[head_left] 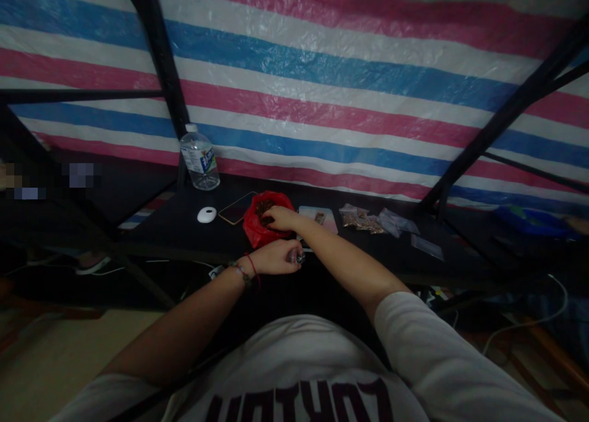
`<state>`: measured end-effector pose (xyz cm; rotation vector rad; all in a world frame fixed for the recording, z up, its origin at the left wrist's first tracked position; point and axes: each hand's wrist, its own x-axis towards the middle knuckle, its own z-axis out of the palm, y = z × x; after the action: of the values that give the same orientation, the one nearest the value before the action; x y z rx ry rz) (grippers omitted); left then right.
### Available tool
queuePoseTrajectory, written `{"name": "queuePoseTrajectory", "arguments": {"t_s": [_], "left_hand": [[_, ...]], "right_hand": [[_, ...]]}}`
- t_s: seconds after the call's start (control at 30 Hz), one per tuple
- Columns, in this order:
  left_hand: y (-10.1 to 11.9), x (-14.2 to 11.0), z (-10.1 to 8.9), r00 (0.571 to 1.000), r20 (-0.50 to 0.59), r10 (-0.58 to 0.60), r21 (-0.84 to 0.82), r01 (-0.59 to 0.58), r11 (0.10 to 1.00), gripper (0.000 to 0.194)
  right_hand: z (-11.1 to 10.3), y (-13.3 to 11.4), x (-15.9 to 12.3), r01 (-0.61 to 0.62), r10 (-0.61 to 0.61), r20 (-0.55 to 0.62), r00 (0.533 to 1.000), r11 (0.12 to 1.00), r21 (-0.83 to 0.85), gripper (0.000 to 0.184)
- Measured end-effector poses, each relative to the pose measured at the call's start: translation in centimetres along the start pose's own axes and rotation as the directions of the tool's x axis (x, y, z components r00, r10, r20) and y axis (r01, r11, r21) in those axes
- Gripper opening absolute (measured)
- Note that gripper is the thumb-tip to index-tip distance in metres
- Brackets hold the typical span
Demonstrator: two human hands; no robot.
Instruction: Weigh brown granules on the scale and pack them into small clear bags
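A red plastic bag [256, 227] stands open on the dark table, with small brown pieces [263, 208] inside. My right hand [280, 218] reaches into its mouth from the right, fingers bent and pressed together at the brown pieces. Just in front of the bag, my left hand [276, 256] is closed around a small shiny plastic bag [297, 257], mostly hidden by the fingers. A flat pale scale-like device [329, 221] lies right of the red bag, partly behind my right forearm, with a small brown heap on it.
Filled small zip bags [361, 221] and flat clear bags [396, 222] lie on the right. A plastic bottle [200, 161], a white oval device [207, 214] and a thin frame [225, 218] are on the left. Dark metal posts [161, 54] and a striped tarp [322, 97] stand behind.
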<state>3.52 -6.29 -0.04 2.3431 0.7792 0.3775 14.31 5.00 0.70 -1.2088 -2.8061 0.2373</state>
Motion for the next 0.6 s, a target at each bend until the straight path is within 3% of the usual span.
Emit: {"name": "queuePoseTrajectory", "arguments": {"t_s": [0.17, 0.5, 0.6], "left_hand": [[0.0, 0.0, 0.1, 1.000, 0.011, 0.004, -0.010, -0.004, 1.000, 0.022], [0.1, -0.1, -0.1, 1.000, 0.017, 0.014, 0.025, -0.015, 1.000, 0.022], [0.2, -0.1, -0.1, 1.000, 0.016, 0.003, 0.027, -0.003, 1.000, 0.024]], "right_hand": [[-0.4, 0.2, 0.3, -0.011, 0.010, -0.011, 1.000, 1.000, -0.021, 0.029], [-1.2, 0.4, -1.1, -0.093, 0.100, -0.106, 0.989, 0.993, 0.067, 0.033], [-1.4, 0.1, -1.3, -0.105, 0.109, -0.074, 0.991, 0.993, 0.053, 0.029]]}}
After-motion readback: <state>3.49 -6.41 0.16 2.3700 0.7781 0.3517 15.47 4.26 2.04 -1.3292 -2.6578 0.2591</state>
